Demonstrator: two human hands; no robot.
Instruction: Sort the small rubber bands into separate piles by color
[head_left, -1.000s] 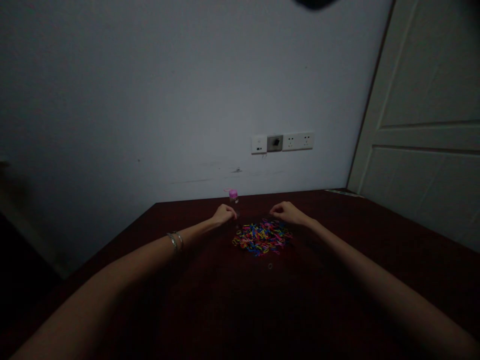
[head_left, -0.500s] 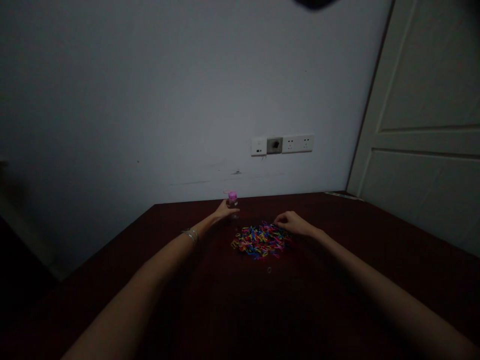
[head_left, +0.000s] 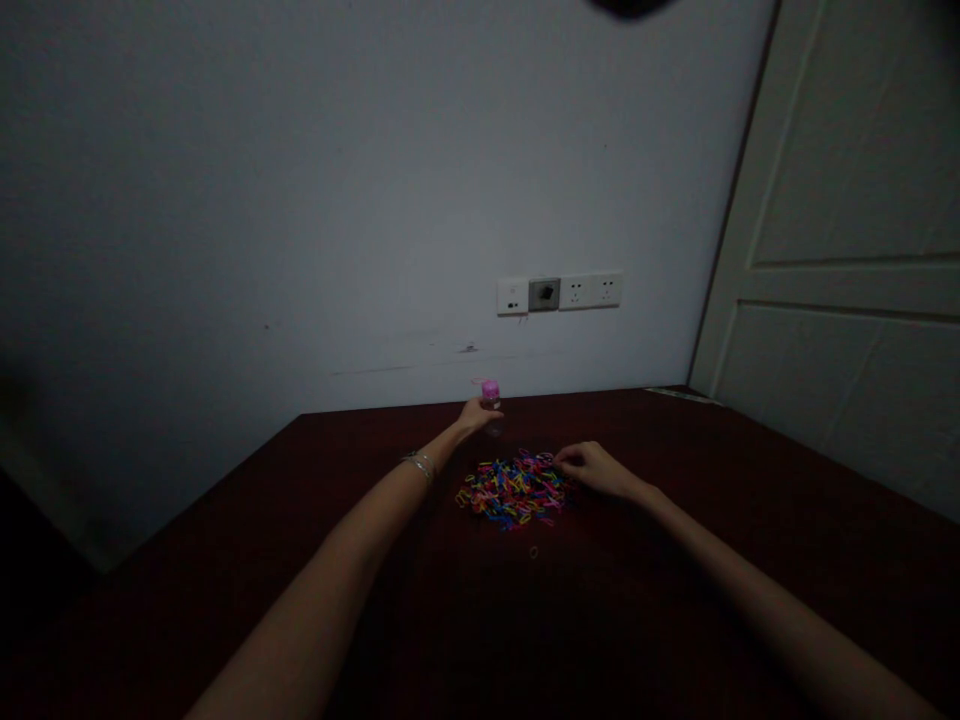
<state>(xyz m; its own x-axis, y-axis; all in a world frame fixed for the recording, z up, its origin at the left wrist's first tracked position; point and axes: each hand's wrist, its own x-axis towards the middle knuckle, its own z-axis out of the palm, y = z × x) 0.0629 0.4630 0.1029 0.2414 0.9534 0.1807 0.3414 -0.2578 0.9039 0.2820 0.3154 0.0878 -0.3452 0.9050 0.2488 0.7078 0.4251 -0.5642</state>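
Note:
A small clear bottle with a pink lid (head_left: 490, 388) stands upright behind the pile, near the wall. My left hand (head_left: 475, 415) is wrapped round it from the left, the thumb across its near side. Heaped on the dark red table is a loose pile of small colourful rubber bands (head_left: 514, 492) in yellow, blue, pink and red. At the pile's right edge, my right hand (head_left: 589, 465) has thumb and fingertips pinched together, touching the bands. Whatever lies between those fingertips is too small and dim to make out.
One lone band (head_left: 534, 552) lies on the tabletop (head_left: 480, 630) in front of the pile. Behind the table rises a pale wall with a row of sockets (head_left: 559, 293). A panelled door (head_left: 847, 330) is on the right. The light is dim.
The bottle has moved right in my left hand, now nearer behind the pile. My right hand stays at the pile's right edge, shifted slightly lower in view.

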